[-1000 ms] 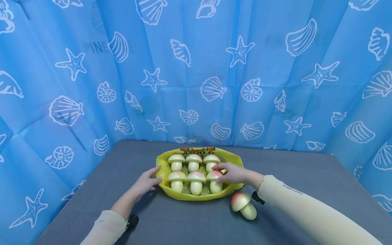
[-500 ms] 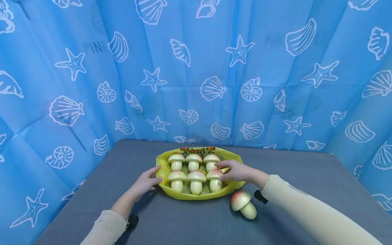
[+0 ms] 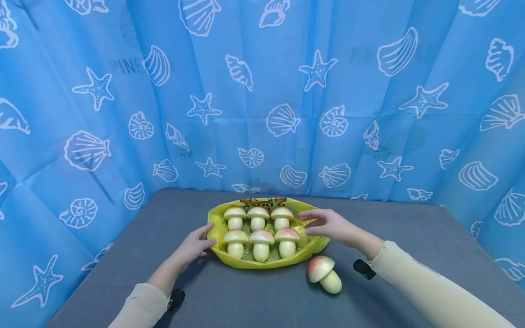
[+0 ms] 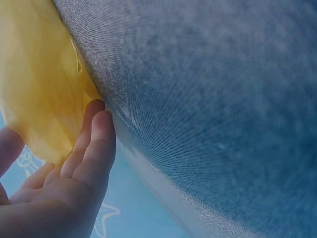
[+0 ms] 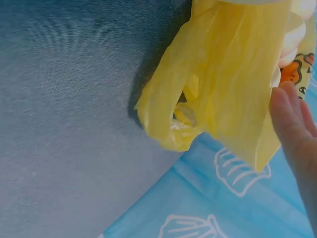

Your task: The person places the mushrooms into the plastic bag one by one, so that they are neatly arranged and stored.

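Observation:
A yellow plastic bag point(image 3: 268, 263) lies spread open on the table, dark printing on its far side. Inside, several toy mushrooms point(image 3: 261, 241) stand in two rows, pale stems toward me and caps tinged pink. My left hand point(image 3: 192, 245) is at the bag's left end; in the left wrist view its fingers point(image 4: 101, 126) lie nearly straight along the yellow plastic. Over the bag's right end hovers my right hand point(image 3: 328, 224), fingers loosely bent and holding nothing. Another mushroom point(image 3: 324, 274) with a redder cap lies on its side outside the bag, below the right hand.
The grey table point(image 3: 246, 300) reaches back to a blue curtain point(image 3: 262, 91) printed with white shells and starfish. In the right wrist view a loop handle point(image 5: 163, 111) of the bag droops onto the table. Dark wrist cameras point(image 3: 177, 298) hang under both forearms.
My right hand has moved right, away from the front-right mushroom in the bag, and its fingers have spread. The left hand stays at the bag's left end.

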Available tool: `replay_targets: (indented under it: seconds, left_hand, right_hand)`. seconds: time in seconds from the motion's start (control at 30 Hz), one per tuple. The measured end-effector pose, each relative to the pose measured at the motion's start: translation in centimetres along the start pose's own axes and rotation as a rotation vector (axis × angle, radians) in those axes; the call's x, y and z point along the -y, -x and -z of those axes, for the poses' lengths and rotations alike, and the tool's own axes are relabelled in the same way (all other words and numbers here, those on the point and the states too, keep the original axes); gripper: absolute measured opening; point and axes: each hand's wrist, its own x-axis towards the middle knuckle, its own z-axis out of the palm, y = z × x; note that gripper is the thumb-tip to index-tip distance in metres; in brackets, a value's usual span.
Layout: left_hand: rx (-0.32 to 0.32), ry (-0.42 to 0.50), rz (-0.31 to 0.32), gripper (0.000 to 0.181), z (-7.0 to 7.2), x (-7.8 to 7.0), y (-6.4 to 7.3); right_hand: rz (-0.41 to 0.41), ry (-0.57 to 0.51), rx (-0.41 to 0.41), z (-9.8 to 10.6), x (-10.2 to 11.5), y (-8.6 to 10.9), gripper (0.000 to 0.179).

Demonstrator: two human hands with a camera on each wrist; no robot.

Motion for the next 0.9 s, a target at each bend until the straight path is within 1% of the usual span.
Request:
replay_targets:
  seconds: [0.13, 0.23, 0.4, 0.53, 0.7, 0.9]
  left_hand:
    - [0.004, 0.003, -0.002, 0.059, 0.0, 0.0, 0.0]
    - [0.01, 0.003, -0.006, 0.059, 0.0, -0.1, 0.1]
    - [0.013, 0.003, -0.008, 0.059, 0.0, -0.1, 0.1]
    - [0.007, 0.001, -0.001, 0.059, 0.0, -0.2, 0.2]
    - [0.0, -0.006, 0.005, 0.059, -0.1, -0.2, 0.1]
    - [-0.012, -0.006, 0.017, 0.058, -0.1, -0.2, 0.0]
  right_hand:
    - [0.039, -0.058, -0.003, 0.7, -0.6, 1.1, 0.052]
    - [0.048, -0.072, 0.022, 1.2, -1.2, 2.0, 0.053]
    - [0.035, -0.091, 0.1, 1.7, -2.0, 3.4, 0.056]
    - [0.008, -0.1, 0.15, 1.9, -2.8, 4.2, 0.055]
    - [-0.023, -0.103, 0.202, 1.9, -3.6, 4.8, 0.055]
    - [-0.028, -0.099, 0.278, 1.6, -4.5, 5.2, 0.055]
